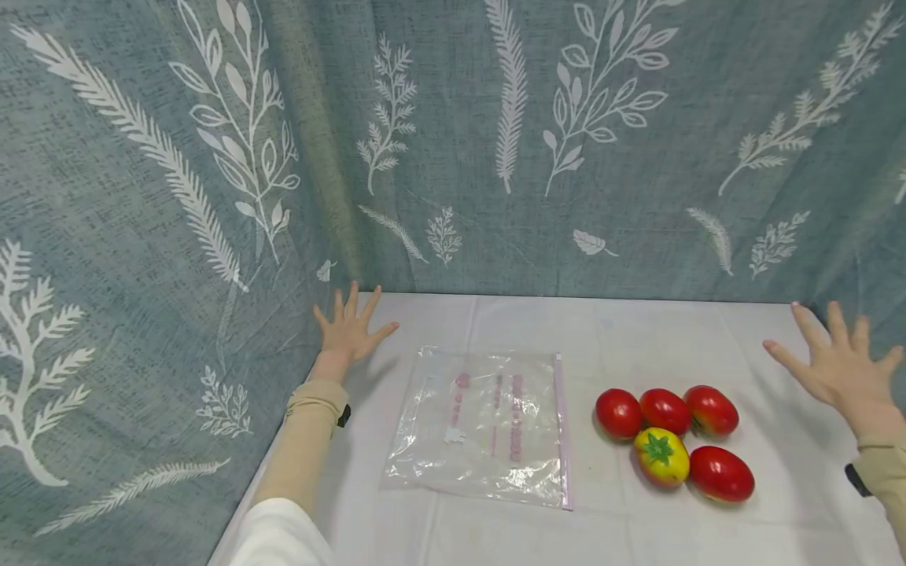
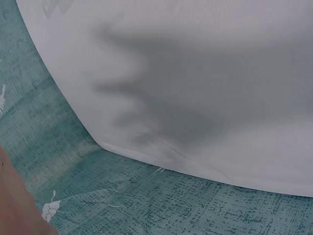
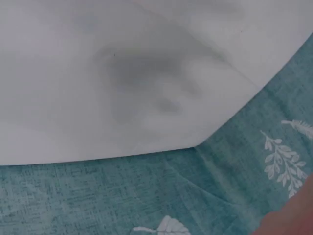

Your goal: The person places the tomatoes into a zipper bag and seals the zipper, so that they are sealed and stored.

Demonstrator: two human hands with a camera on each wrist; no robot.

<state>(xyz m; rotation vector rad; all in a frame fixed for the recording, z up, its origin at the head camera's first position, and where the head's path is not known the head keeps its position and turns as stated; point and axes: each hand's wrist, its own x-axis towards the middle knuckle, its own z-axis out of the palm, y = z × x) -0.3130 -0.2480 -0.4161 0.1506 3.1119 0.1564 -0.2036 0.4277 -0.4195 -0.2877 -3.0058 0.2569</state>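
Note:
My left hand (image 1: 348, 334) is spread above the table's left side, fingers straight and holding nothing. At the far right my right hand (image 1: 842, 365) is spread the same way, also holding nothing. Between them a clear zip bag (image 1: 474, 428) with pink print lies flat, its pink zip edge facing right. Right of the bag sit several glossy red fruits, among them a red one (image 1: 722, 474) at the front right and one (image 1: 711, 410) at the back. A yellow-and-red fruit (image 1: 661, 457) with a green star-shaped top touches this group. Each wrist view catches only a hand's edge and shadow.
A white cloth (image 1: 538, 538) covers the table. Blue-green curtains (image 1: 453, 157) with white leaf prints hang behind the table and along its left and right sides. Dark shadows of the hands fall on the cloth in both wrist views.

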